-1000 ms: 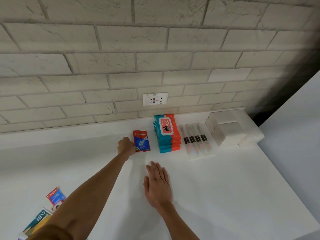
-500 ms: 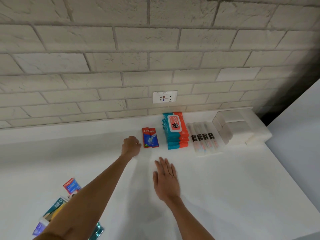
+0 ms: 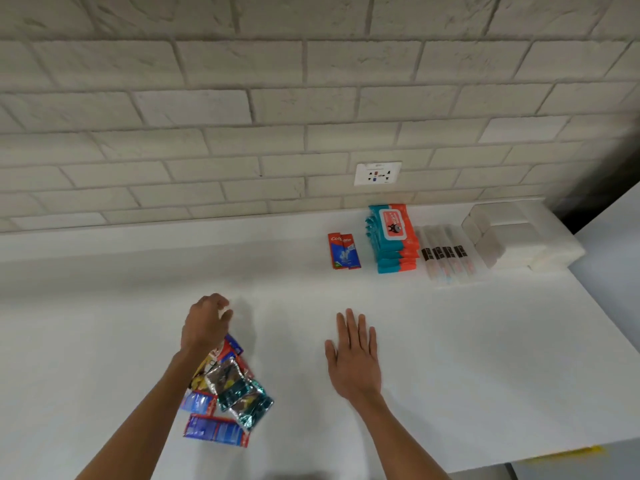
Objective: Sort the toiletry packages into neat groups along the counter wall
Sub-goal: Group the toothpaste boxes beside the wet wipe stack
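Observation:
Along the wall lie red-and-blue toothpaste sachets (image 3: 343,251), a stack of teal-and-orange wet wipe packs (image 3: 392,237), a row of clear-wrapped toothbrushes (image 3: 446,254) and white tissue packs (image 3: 512,237). A loose pile of mixed sachets (image 3: 228,393) sits near the front. My left hand (image 3: 206,323) hovers above the pile's far end with loosely curled fingers, holding nothing. My right hand (image 3: 353,351) rests flat on the counter (image 3: 450,358), fingers straight.
A wall socket (image 3: 377,173) sits in the brick wall above the wipes. The counter's front edge runs at the lower right, with a yellow mark (image 3: 568,452) beneath it. A dark gap lies past the counter's right end.
My left hand has let go of the toothpaste sachets by the wall and drawn back toward the sachet pile. The view has swung left. My right hand has stayed flat.

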Action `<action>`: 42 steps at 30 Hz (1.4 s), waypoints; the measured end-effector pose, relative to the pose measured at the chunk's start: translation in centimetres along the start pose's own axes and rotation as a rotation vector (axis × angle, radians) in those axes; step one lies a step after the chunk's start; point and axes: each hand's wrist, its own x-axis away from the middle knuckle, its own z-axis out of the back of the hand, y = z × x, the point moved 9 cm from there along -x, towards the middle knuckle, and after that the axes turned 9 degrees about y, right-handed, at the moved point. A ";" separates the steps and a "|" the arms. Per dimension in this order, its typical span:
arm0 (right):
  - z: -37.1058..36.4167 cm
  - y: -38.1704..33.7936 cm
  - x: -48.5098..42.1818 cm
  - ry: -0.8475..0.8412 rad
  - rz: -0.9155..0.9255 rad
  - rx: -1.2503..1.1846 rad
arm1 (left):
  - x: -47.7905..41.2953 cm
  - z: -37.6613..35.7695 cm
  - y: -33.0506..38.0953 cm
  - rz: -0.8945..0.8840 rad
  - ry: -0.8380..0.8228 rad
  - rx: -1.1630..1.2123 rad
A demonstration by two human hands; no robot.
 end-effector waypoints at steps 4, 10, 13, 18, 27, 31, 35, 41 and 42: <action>-0.3 -2.1 1.9 0.001 -0.014 -0.011 | 0.9 0.0 -3.8 0.065 -0.118 -0.086; -0.8 -5.0 4.4 -0.005 -0.042 -0.005 | 1.8 -0.9 -5.4 0.039 -0.208 -0.054; -0.9 -5.9 5.6 -0.001 -0.051 -0.012 | 1.3 -0.8 -5.2 0.046 -0.211 0.001; -0.9 -6.8 6.9 -0.002 -0.075 -0.013 | 0.8 -0.4 -5.3 0.056 -0.166 0.085; -0.8 -7.1 6.8 0.011 -0.126 -0.084 | 0.7 2.5 -2.2 -0.063 -0.141 0.302; -0.6 -7.5 5.1 -0.042 -0.148 -0.279 | 1.0 5.4 2.0 -0.204 -0.139 0.432; 1.4 -8.9 2.9 -0.101 -0.245 -0.660 | 1.7 7.6 6.2 -0.296 -0.223 0.538; 5.7 -12.4 1.5 -0.278 -0.498 -1.210 | 3.2 10.1 11.6 -0.349 -0.332 0.639; 6.1 -13.0 1.4 -0.328 -0.501 -1.281 | 3.4 10.4 12.5 -0.355 -0.348 0.673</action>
